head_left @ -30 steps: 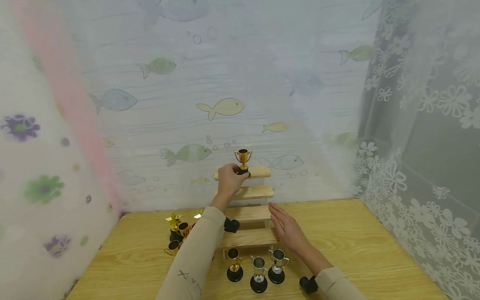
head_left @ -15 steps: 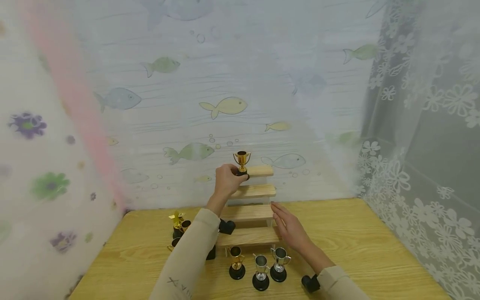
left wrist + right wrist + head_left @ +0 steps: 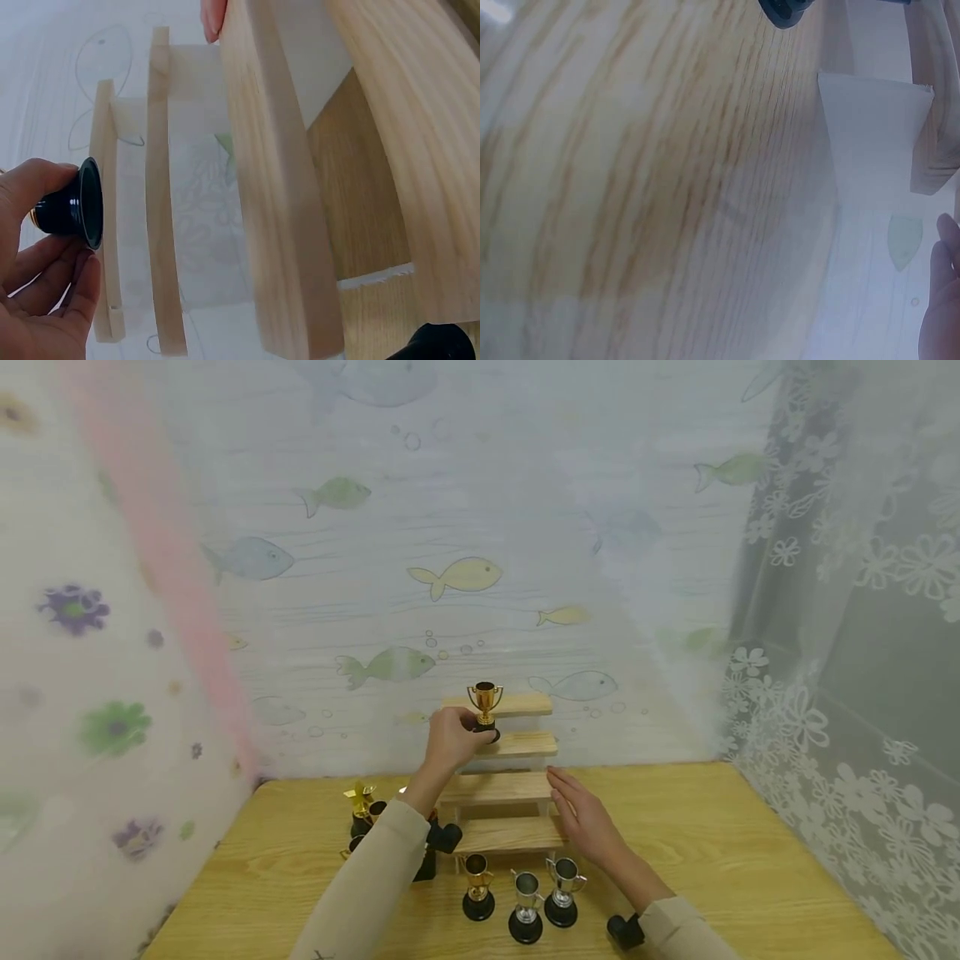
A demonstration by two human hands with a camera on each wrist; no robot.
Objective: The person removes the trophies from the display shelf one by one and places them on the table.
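Observation:
My left hand [image 3: 452, 739] pinches the black base of a small gold trophy cup [image 3: 485, 696], which is upright in front of the stepped wooden stand [image 3: 498, 787]. In the head view its base overlaps the gap between the top two steps. The left wrist view shows the dark underside of the base [image 3: 91, 202] apart from the lower steps, with thumb and fingers round it. My right hand [image 3: 588, 818] has straight fingers along the stand's right side, near the third step down; whether they touch is unclear. In the right wrist view only its fingers [image 3: 943, 277] show.
A gold cup [image 3: 477, 885] and two silver cups, one of them a silver cup [image 3: 527, 906] at the front, stand before the stand. Several gold trophies, including a star trophy [image 3: 360, 797], are left of it, partly behind my left sleeve. A patterned curtain [image 3: 480, 510] hangs behind the table [image 3: 675, 893].
My left hand has lowered the gold trophy cup from the top step's level to just below it. My right hand keeps its place beside the stand. The head view has shifted slightly.

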